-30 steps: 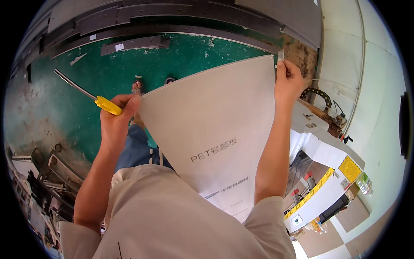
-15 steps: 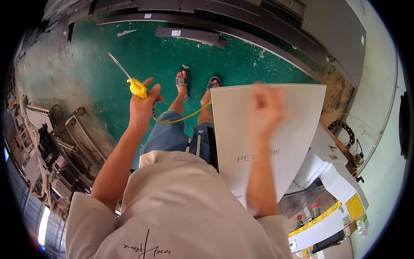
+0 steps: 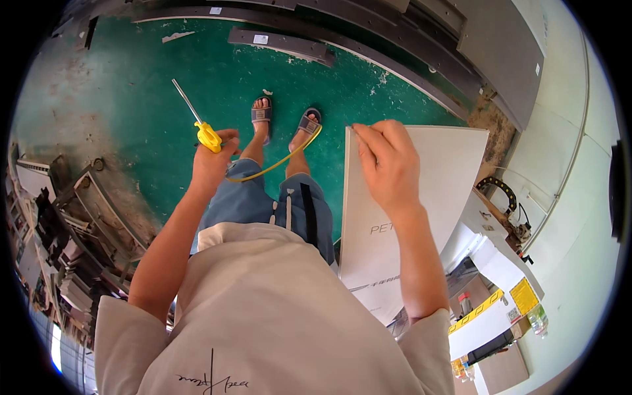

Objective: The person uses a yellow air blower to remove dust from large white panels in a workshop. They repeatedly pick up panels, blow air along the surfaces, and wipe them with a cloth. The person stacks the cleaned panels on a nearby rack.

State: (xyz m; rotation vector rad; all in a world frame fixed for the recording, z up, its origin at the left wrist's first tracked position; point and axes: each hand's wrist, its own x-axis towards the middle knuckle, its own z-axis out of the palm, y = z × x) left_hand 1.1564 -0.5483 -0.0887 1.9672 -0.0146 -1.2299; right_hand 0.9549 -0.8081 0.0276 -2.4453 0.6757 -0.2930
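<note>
My left hand (image 3: 212, 160) is closed round the yellow handle of an air blow gun (image 3: 209, 137). Its thin metal tube points away and to the left, over the green floor. A yellow hose (image 3: 275, 163) curves from below this hand toward the right, past my legs. My right hand (image 3: 390, 168) is over a large, flat white panel (image 3: 438, 174) with dark printing. Its fingers are bent and pinch the panel's far left corner; the underside of that grip is hidden. Part of the printing lies behind my right forearm.
Dark boards (image 3: 395, 49) lie along the far side, with a short strip (image 3: 283, 46) on the green floor (image 3: 178, 112). Right of the panel stands a white machine (image 3: 507, 270) with a black cable chain (image 3: 501, 187), beside a pale wall (image 3: 566, 191). Offcuts (image 3: 72, 263) crowd the left.
My right hand has moved left and slightly away from me, from above the panel to its far left corner. The panel's left edge has shifted right. The blow gun stays in my left hand.
</note>
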